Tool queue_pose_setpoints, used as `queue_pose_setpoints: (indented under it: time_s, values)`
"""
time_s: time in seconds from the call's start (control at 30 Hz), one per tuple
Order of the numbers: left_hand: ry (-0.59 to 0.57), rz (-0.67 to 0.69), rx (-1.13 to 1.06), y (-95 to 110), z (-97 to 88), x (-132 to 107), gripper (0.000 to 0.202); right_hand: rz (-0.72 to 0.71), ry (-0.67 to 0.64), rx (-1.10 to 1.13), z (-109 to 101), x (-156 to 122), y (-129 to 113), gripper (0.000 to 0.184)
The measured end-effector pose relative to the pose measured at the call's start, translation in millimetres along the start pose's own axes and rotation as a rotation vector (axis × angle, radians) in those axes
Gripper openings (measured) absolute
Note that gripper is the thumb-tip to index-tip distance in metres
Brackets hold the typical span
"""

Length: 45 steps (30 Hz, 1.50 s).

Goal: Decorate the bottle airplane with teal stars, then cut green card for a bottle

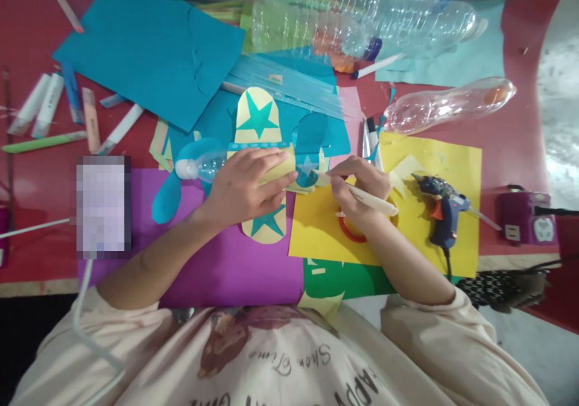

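Note:
A toy plane made from a plastic bottle [212,166] lies sideways on the purple sheet. It has a blue paper propeller [166,204] by its white cap and cream wings [244,130] with teal stars. My left hand [248,183] lies across the middle of its body and grips it, hiding part of the wrap. At the tail end is a blue paper piece [312,146] bearing a pale star [306,168]. My right hand [360,189] pinches a white marker [373,201], its tip at or very near that star.
A glue gun [447,213] lies on the yellow sheet [316,231], right of red-handled scissors [353,231] partly under my right hand. Clear bottles [316,26] lie at the back, markers [47,104] at left. A phone-like blurred device [102,204] with a cable sits left.

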<state>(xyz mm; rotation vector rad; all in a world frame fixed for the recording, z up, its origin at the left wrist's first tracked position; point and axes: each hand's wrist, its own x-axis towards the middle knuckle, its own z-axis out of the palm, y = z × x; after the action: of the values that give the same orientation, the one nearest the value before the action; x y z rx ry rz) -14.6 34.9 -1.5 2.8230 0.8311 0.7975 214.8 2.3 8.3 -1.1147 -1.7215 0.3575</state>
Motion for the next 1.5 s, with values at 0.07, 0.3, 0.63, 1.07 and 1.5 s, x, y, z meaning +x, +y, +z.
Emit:
queue_pose_setpoints:
  time_s: [0.07, 0.3, 0.63, 1.07, 1.5]
  values:
    - [-0.013, 0.001, 0.020, 0.2, -0.2, 0.4, 0.029, -0.013, -0.030, 0.013, -0.1, 0.3, -0.4, 0.014]
    - [0.059, 0.059, 0.050, -1.6, 1.4, -0.6, 0.029, -0.023, -0.029, 0.026, 0.4, -1.5, 0.5, 0.014]
    - [0.023, 0.079, 0.220, 2.6, -0.1, -1.1, 0.042, -0.025, 0.062, 0.036, 4.8, -5.0, 5.4, 0.007]
    - [0.013, 0.052, 0.125, -2.5, 3.0, -2.5, 0.044, -0.033, -0.039, 0.014, 8.8, -7.7, 6.0, 0.005]
    - [0.015, 0.048, 0.133, -2.7, 2.4, -0.6, 0.041, -0.128, -0.113, -0.024, 5.7, -2.3, 0.8, 0.008]
